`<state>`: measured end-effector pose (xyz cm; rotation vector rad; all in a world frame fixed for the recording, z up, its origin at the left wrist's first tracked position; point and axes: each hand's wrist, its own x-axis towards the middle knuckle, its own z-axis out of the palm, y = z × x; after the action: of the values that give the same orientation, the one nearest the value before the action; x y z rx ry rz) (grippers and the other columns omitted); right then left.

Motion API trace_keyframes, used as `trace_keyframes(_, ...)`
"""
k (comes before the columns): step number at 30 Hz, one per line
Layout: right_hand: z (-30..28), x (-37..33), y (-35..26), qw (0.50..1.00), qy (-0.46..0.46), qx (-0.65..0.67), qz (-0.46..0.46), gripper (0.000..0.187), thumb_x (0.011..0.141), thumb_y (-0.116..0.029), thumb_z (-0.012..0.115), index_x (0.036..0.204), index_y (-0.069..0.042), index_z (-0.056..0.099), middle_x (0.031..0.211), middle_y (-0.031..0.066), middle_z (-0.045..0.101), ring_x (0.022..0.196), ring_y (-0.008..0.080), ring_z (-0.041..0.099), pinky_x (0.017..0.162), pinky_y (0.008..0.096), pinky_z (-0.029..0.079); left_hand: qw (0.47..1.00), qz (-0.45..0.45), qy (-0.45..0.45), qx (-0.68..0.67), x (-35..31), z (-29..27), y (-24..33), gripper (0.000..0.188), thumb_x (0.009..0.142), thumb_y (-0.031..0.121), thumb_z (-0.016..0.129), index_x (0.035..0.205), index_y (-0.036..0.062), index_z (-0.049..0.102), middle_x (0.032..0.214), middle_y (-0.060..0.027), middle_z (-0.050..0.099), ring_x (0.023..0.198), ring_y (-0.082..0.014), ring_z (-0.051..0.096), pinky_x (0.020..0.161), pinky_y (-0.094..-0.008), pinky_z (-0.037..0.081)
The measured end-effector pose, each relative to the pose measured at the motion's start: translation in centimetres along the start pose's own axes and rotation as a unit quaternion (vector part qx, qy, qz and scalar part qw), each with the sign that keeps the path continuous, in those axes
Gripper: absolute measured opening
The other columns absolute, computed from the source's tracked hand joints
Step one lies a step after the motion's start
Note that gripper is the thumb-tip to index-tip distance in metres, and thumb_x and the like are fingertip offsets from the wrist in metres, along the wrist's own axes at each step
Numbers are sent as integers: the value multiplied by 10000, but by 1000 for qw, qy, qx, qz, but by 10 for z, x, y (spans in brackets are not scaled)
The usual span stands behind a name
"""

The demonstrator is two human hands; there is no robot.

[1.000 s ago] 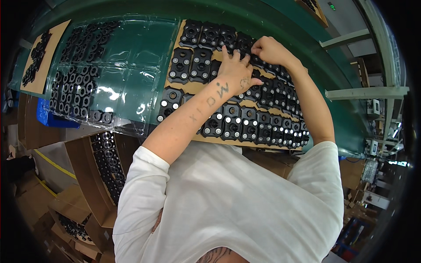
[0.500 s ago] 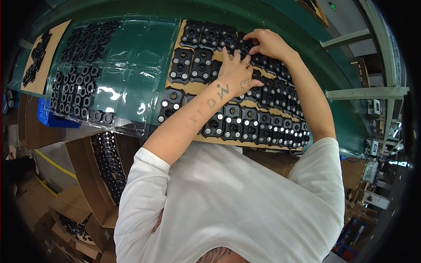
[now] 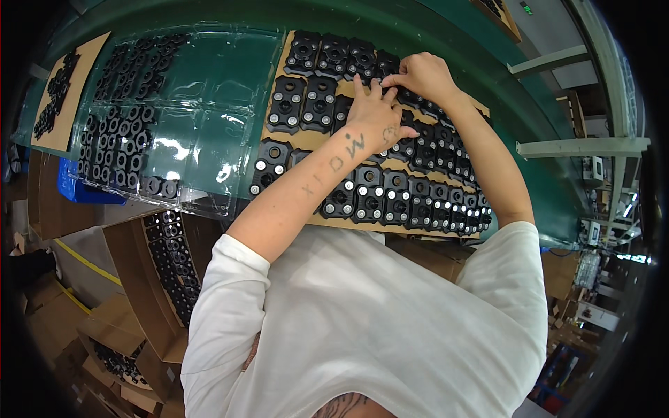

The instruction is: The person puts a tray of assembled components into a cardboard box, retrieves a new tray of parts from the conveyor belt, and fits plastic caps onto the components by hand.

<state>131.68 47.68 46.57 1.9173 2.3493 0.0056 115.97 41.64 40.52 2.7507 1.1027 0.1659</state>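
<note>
Resting: left hand (image 3: 376, 118), fingers spread, over blocks (image 3: 320, 103) laid in rows on cardboard (image 3: 345, 88). Right hand (image 3: 426, 76): fingers bunched at back row; whether anything is gripped cannot be told. Neighbouring blocks could be skewed by a brushing thumb.

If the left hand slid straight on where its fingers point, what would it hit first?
Probably the far row's third black plate from the left. Depth is unclear; the left hand may be touching it.
</note>
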Motion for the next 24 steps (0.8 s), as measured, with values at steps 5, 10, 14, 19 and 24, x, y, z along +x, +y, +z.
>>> trace_keyframes(5,-5,8,-31,999,16,-11,-33,595,756,-640,775,724,-46,754,645,93,682,609,311,645,609,384,522,1000,-19,16,-5,-26,-1,-18,729,1011,658,372,1294,59,676,1518,-158,504,1388,-450,406,1105,-747,207)
trace_keyframes(10,-46,-1,-87,997,27,71,-18,461,820,-490,779,916,-39,773,752,76,714,657,252,656,665,367,522,997,-33,68,-8,-54,-8,-12,680,947,671,480,1190,93,745,1392,-143,581,1270,-411,467,1092,-755,194)
trace_keyframes(14,-51,0,-159,951,56,207,-223,273,861,-250,754,1017,-27,771,878,74,737,707,236,657,691,356,519,975,-7,221,-29,-61,11,14,719,934,688,486,1296,99,687,1478,-139,543,1396,-443,385,1108,-765,142)
trace_keyframes(19,-42,-1,-303,868,18,216,-447,160,886,-139,666,1014,-102,755,1036,74,702,912,296,677,819,401,553,956,36,199,-210,-118,15,55,694,907,609,623,1358,81,633,1507,-126,533,1372,-368,462,1172,-518,303)
trace_keyframes(24,17,1,-414,850,10,124,-512,199,845,-234,692,979,-91,731,972,143,701,813,335,708,692,448,576,958,28,129,-256,-170,25,67,618,904,540,649,1272,44,668,1335,-180,646,1229,-408,578,1034,-482,434)
